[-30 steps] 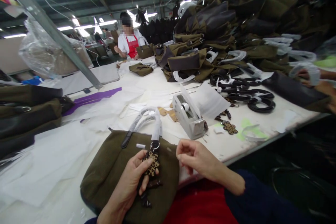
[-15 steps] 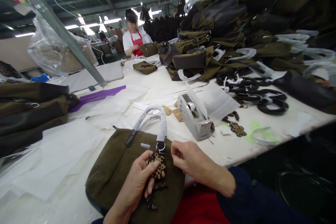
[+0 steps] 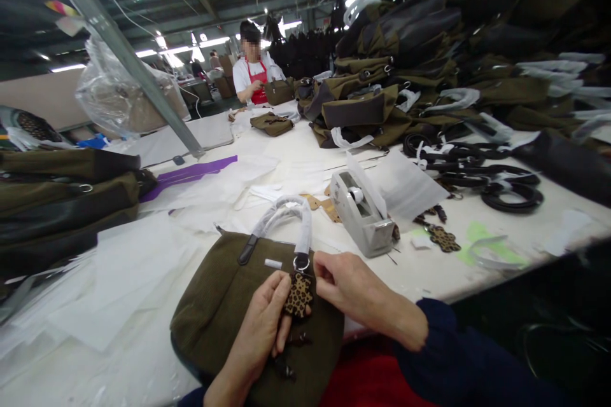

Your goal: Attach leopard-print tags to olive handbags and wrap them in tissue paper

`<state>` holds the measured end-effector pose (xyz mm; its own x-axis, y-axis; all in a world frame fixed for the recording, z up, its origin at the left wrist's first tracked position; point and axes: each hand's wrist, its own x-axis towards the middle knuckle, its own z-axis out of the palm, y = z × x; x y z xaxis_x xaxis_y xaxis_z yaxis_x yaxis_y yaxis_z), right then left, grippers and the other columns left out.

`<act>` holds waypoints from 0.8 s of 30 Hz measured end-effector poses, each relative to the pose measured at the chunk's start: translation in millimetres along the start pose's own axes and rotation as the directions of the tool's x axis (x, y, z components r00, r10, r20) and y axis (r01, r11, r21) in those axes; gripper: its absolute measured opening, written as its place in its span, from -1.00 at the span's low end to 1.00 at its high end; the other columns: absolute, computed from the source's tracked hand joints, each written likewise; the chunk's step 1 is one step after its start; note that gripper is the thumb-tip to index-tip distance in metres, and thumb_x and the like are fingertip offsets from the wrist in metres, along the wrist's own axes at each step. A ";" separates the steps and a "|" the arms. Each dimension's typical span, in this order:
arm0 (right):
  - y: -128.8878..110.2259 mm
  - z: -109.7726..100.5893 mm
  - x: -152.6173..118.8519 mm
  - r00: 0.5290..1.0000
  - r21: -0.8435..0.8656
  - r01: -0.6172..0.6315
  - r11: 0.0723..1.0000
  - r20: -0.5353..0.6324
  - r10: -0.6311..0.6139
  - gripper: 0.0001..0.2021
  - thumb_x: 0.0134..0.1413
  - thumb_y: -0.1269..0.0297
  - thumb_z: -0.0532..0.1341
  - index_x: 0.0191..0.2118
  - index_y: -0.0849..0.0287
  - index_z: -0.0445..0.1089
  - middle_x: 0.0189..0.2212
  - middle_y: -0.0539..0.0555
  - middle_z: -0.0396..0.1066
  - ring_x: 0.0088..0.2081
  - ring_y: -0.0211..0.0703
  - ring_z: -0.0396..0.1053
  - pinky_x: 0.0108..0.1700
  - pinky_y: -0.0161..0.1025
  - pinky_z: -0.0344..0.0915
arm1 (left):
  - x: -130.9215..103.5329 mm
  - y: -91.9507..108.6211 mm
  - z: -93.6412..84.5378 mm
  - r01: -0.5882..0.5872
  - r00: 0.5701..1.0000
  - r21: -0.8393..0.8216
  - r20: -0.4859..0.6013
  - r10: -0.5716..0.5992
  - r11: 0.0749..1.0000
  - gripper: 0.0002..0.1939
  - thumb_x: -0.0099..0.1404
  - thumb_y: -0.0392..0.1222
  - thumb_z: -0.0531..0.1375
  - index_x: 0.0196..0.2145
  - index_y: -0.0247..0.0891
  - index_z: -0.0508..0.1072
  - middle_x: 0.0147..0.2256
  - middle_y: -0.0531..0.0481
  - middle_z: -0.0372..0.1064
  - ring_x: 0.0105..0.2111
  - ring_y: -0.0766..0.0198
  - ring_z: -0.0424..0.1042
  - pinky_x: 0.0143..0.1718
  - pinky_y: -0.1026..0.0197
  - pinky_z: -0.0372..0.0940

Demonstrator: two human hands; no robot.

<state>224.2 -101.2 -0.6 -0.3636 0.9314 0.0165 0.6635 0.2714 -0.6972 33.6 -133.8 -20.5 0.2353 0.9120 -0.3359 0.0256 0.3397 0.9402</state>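
Observation:
An olive handbag [image 3: 219, 305] lies in front of me, its two handles [image 3: 303, 229] wrapped in white film. A flower-shaped leopard-print bag charm [image 3: 299, 296] hangs from a metal ring [image 3: 301, 264] at the foot of a handle. My left hand [image 3: 265, 318] is closed on the charm's left edge, with fingers behind it. Dark tassel ends [image 3: 285, 367] dangle below. Close to the right of the ring is my right hand [image 3: 341, 276], fingers curled and pinched together; whatever they hold, if anything, is hidden.
A grey tape dispenser [image 3: 363, 216] stands beyond my right hand. Another leopard charm [image 3: 443, 238] and coiled black straps [image 3: 510, 194] lie to the right. Olive bags are heaped at back right [image 3: 363, 108] and left [image 3: 71, 203]. A co-worker [image 3: 252, 70] stands across the table.
The left thumb has slid off the charm's face to its edge, so more of the print shows. My right hand stays pinched beside the ring. The whole view has shifted slightly.

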 end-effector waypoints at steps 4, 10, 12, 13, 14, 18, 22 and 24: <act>-2.3 0.5 2.8 1.000 -0.005 0.002 1.000 0.003 -0.002 -0.93 -0.02 0.44 0.16 -0.45 0.16 0.25 -0.58 -0.06 0.27 -0.54 -0.33 0.10 -0.46 -0.32 -0.15 | -3.5 2.5 3.3 -0.036 0.996 0.060 -0.084 0.041 0.998 -0.62 0.40 0.16 0.00 -0.22 -0.22 0.35 -0.62 0.16 0.32 -0.82 0.55 -0.06 -0.82 0.43 -0.21; -5.1 -2.7 6.5 1.000 -0.046 0.006 0.999 -0.014 -0.007 -0.95 -0.05 0.43 0.14 -0.45 0.15 0.25 -0.60 -0.07 0.27 -0.55 -0.33 0.11 -0.46 -0.29 -0.19 | -1.5 -2.3 1.4 0.002 0.999 0.012 -0.039 -0.001 1.000 -0.63 0.41 0.15 0.00 -0.22 -0.22 0.33 -0.81 0.30 -0.03 -0.84 0.47 -0.18 -0.82 0.39 -0.28; -5.5 -3.4 7.4 1.000 -0.059 0.008 0.998 -0.012 -0.009 -0.96 -0.06 0.42 0.14 -0.45 0.15 0.26 -0.60 -0.07 0.27 -0.54 -0.33 0.12 -0.46 -0.28 -0.19 | -0.2 -4.4 0.3 -0.004 0.999 0.017 -0.034 0.004 1.000 -0.64 0.41 0.14 0.00 -0.21 -0.22 0.32 -0.80 0.29 0.01 -0.84 0.47 -0.16 -0.82 0.39 -0.27; -5.7 -3.7 7.8 1.000 -0.062 0.009 0.998 -0.010 -0.009 -0.96 -0.06 0.41 0.14 -0.45 0.15 0.26 -0.59 -0.07 0.27 -0.54 -0.33 0.12 -0.46 -0.28 -0.19 | 0.3 -5.3 -0.1 -0.007 0.999 0.022 -0.035 0.008 1.000 -0.64 0.42 0.14 0.00 -0.20 -0.23 0.32 -0.80 0.29 0.02 -0.84 0.47 -0.15 -0.82 0.40 -0.26; -6.1 -3.9 7.9 1.000 -0.063 0.010 0.998 -0.006 -0.010 -0.97 -0.06 0.41 0.14 -0.45 0.15 0.26 -0.59 -0.07 0.28 -0.54 -0.33 0.13 -0.46 -0.28 -0.19 | 0.7 -5.9 -0.4 -0.011 0.999 0.027 -0.036 0.012 1.000 -0.64 0.42 0.13 0.00 -0.20 -0.23 0.32 -0.80 0.29 0.04 -0.84 0.48 -0.14 -0.81 0.40 -0.26; -7.5 -5.0 6.8 1.000 -0.061 0.001 0.998 0.000 -0.001 -0.98 -0.04 0.39 0.14 -0.43 0.15 0.28 -0.59 -0.07 0.28 -0.54 -0.33 0.12 -0.46 -0.28 -0.20 | 0.6 -6.5 -0.4 -0.023 0.999 0.029 -0.045 0.024 0.999 -0.65 0.42 0.12 0.00 -0.22 -0.24 0.31 -0.81 0.28 0.06 -0.84 0.48 -0.13 -0.82 0.41 -0.25; -7.5 -4.2 5.6 1.000 -0.060 -0.014 0.998 0.009 0.015 -0.97 -0.05 0.40 0.15 -0.44 0.16 0.27 -0.59 -0.07 0.28 -0.55 -0.34 0.12 -0.47 -0.29 -0.19 | -0.2 -6.9 -1.1 -0.020 0.999 0.020 -0.041 0.021 1.000 -0.66 0.42 0.12 0.01 -0.24 -0.23 0.30 -0.81 0.28 0.07 -0.84 0.48 -0.13 -0.82 0.42 -0.27; -7.0 -2.3 6.1 1.000 -0.057 -0.007 0.998 0.006 0.007 -0.96 -0.03 0.41 0.15 -0.44 0.16 0.27 -0.59 -0.07 0.29 -0.54 -0.34 0.13 -0.47 -0.30 -0.18 | 0.2 -8.6 -1.9 -0.023 0.999 0.023 -0.034 0.024 0.999 -0.67 0.42 0.11 0.01 -0.25 -0.22 0.29 -0.81 0.28 0.07 -0.85 0.48 -0.13 -0.82 0.42 -0.27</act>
<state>218.9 -96.9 6.1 -0.3629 0.9318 0.0075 0.7023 0.2787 -0.6551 31.6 -136.1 -28.8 0.2027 0.9271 -0.3153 0.0429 0.3133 0.9487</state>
